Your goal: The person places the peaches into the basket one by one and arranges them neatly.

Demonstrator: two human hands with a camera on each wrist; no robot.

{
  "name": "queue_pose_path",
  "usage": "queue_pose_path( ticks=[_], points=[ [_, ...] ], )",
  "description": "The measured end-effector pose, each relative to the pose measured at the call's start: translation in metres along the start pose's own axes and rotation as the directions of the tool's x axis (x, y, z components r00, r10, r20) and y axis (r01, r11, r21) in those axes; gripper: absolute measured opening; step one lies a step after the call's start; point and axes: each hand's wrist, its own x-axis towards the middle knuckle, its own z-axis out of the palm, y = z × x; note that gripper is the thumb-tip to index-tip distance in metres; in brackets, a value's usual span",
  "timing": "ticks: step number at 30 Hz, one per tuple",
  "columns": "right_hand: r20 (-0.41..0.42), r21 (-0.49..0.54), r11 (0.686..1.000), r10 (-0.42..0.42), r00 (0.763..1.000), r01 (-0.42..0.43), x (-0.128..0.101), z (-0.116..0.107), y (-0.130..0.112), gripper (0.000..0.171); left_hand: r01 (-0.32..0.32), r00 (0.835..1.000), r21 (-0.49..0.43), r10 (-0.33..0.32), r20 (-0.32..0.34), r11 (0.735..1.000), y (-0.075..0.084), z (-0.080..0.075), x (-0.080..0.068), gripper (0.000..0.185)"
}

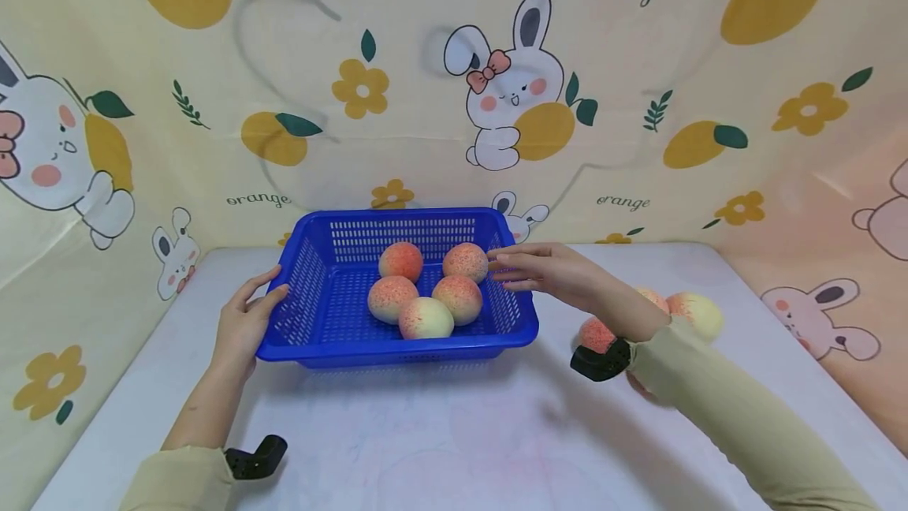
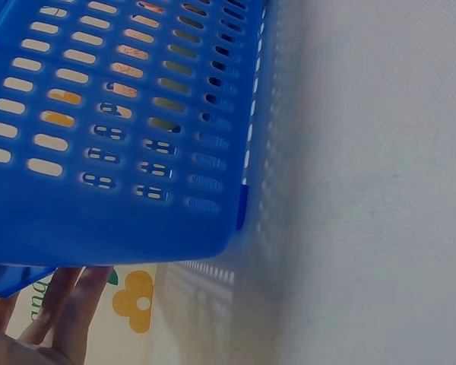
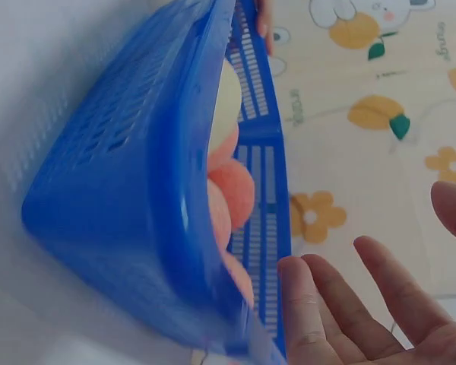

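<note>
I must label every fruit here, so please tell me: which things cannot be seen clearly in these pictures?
- Loose peaches on the table, head view: the right hand and sleeve hide how many.
- Blue perforated plastic basket, left wrist view: cut by edges, contents barely visible through slots.
- Basket peaches, right wrist view: blurred, wall-hidden.

Pale khaki sleeves (image 1: 716,408), a black wrist-mounted camera (image 1: 601,361) on each arm.
</note>
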Motion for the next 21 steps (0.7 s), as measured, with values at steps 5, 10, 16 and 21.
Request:
queue_pose_path(
  ticks=[5, 10, 16, 21],
  points=[
    [-0.045, -0.038, 0.999, -0.02, 0.999, 0.019, -0.011, -0.015, 0.007, 0.056, 0.003, 1.0, 0.01, -0.003, 0.001, 1.0, -0.001, 0.0, 0.001, 0.055],
    [-0.102, -0.042, 0.999, -0.015, 0.995, 0.011, -0.025, -0.029, 0.016, 0.056, 0.004, 1.0, 0.017, -0.004, 0.006, 1.0, -0.001, -0.001, 0.0, 0.055],
    [-0.163, -0.071, 0.997, 0.003, 0.987, -0.015, -0.042, -0.043, 0.028, 0.059, 0.003, 1.0, 0.021, -0.003, 0.002, 1.0, -0.001, 0.0, 0.001, 0.055],
    [-0.182, -0.124, 0.99, 0.048, 0.982, -0.071, -0.054, -0.05, 0.039, 0.061, 0.006, 1.0, 0.036, -0.006, -0.001, 0.999, -0.001, 0.001, 0.001, 0.055]
  ],
)
